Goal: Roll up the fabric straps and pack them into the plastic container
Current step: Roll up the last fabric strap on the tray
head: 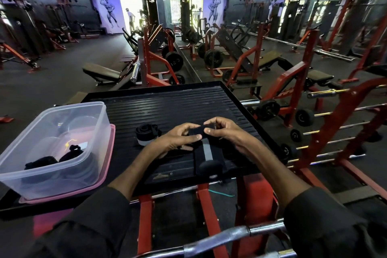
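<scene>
Left hand (178, 139) and right hand (223, 132) pinch the strap (206, 152) at its far end, fingers curled over it. It lies flat on the platform (188, 102), right of the tub (52, 176); it looks soft, light and limp, so grip both edges to roll tight

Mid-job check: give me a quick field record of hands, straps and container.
left hand: pinches the rolled end of the strap in work
right hand: pinches the same end
strap in work: partly rolled, tail flat on the black platform
rolled strap: lies on the platform, left of the hands
plastic container: open, stands on the pink lid
packed straps: dark rolls inside the container
</scene>
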Available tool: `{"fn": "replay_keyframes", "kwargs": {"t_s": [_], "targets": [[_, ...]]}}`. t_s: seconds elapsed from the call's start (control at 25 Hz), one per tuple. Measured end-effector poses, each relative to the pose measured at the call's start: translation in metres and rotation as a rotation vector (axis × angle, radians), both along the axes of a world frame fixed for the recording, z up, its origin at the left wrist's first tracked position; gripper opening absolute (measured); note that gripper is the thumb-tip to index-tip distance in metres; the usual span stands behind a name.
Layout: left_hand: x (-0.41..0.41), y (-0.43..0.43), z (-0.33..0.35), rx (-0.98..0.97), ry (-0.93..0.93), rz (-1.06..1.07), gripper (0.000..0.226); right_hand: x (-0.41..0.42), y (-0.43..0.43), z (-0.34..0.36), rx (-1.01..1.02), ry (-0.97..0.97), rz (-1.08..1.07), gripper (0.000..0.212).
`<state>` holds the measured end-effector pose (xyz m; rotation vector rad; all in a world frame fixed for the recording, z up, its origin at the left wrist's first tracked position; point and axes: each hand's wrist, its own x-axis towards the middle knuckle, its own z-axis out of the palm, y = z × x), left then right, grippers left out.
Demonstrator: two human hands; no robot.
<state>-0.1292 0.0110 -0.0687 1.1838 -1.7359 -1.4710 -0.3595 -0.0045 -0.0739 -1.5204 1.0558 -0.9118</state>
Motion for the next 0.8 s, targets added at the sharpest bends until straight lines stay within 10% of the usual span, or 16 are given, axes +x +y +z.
{"fn": "replay_keyframes", "kwargs": {"t_s": [0.4, 0.6, 0.8], "targets": [[-0.014, -0.008, -0.015, -0.432, -0.24, 0.138, 0.049, -0.004, 0.0, 0.011, 0.271, -0.263, 0.048, 0.036], [-0.018, -0.005, -0.015, -0.681, -0.222, 0.234, 0.052, 0.001, 0.001, 0.009, 0.265, 0.003, 0.072, 0.024], [-0.014, -0.006, -0.011, -0.289, -0.042, 0.114, 0.057, -0.004, 0.002, 0.003, 0.11, -0.044, 0.004, 0.036]]}}
